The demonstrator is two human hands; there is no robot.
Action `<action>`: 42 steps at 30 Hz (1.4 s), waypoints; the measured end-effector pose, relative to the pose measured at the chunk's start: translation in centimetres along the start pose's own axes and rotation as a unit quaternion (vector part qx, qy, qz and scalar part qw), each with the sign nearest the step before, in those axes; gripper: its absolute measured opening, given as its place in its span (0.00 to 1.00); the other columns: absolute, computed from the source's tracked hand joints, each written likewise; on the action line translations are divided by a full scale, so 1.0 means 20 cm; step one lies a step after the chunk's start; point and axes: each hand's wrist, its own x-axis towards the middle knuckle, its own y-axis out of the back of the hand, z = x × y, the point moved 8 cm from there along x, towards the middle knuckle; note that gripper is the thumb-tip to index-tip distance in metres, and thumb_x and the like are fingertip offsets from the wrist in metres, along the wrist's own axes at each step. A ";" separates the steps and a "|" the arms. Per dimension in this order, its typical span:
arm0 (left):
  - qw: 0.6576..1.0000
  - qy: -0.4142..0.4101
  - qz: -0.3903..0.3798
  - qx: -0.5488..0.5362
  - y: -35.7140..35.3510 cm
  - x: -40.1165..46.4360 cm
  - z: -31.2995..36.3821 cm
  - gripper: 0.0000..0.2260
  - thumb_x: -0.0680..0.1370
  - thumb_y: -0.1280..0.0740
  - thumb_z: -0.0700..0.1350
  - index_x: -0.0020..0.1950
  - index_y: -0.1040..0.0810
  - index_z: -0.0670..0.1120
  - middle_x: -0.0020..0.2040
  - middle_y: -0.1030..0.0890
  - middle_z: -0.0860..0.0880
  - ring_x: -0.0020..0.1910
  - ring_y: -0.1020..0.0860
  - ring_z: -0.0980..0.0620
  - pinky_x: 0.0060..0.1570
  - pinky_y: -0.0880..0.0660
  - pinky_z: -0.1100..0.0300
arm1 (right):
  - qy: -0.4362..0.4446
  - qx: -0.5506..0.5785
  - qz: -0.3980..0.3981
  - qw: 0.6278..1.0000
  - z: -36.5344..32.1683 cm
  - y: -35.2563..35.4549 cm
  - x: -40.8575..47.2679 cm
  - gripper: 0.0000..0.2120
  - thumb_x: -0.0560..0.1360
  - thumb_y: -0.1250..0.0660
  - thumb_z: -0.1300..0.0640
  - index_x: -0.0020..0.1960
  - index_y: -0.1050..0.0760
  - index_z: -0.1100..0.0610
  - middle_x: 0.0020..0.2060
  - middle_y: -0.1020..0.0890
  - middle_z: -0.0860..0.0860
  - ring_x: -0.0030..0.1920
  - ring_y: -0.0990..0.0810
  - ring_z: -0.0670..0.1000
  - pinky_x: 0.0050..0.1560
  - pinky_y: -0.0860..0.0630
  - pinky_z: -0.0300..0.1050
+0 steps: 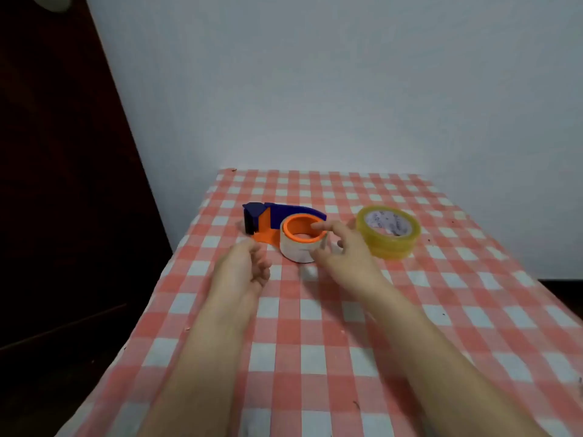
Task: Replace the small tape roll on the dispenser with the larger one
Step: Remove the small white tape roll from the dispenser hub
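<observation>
A blue and orange tape dispenser (268, 217) lies on its side on the checked tablecloth. A small, thin whitish tape roll (296, 250) sits around its orange hub (303, 232). My right hand (342, 250) reaches the roll from the right, fingers spread, with one fingertip on the hub's rim and the thumb by the roll's near side. My left hand (244, 268) hovers just left of the roll, fingers loosely curled, holding nothing. The larger yellowish tape roll (388, 231) lies flat to the right of my right hand.
The table (410, 326) has a red and white checked cloth. A pale wall stands right behind it, and a dark wooden surface (63, 184) rises on the left. The table's left edge runs close to the dispenser.
</observation>
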 end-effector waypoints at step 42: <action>0.993 0.017 -0.109 -0.044 -0.09 0.06 -0.02 0.27 0.80 0.36 0.55 0.75 0.36 0.46 0.70 0.28 0.36 0.66 0.25 0.38 0.63 0.26 0.46 | 0.133 0.060 0.036 0.989 -0.12 0.01 -0.03 0.07 0.74 0.28 0.58 0.50 0.22 0.51 0.52 0.19 0.45 0.53 0.23 0.42 0.48 0.26 0.31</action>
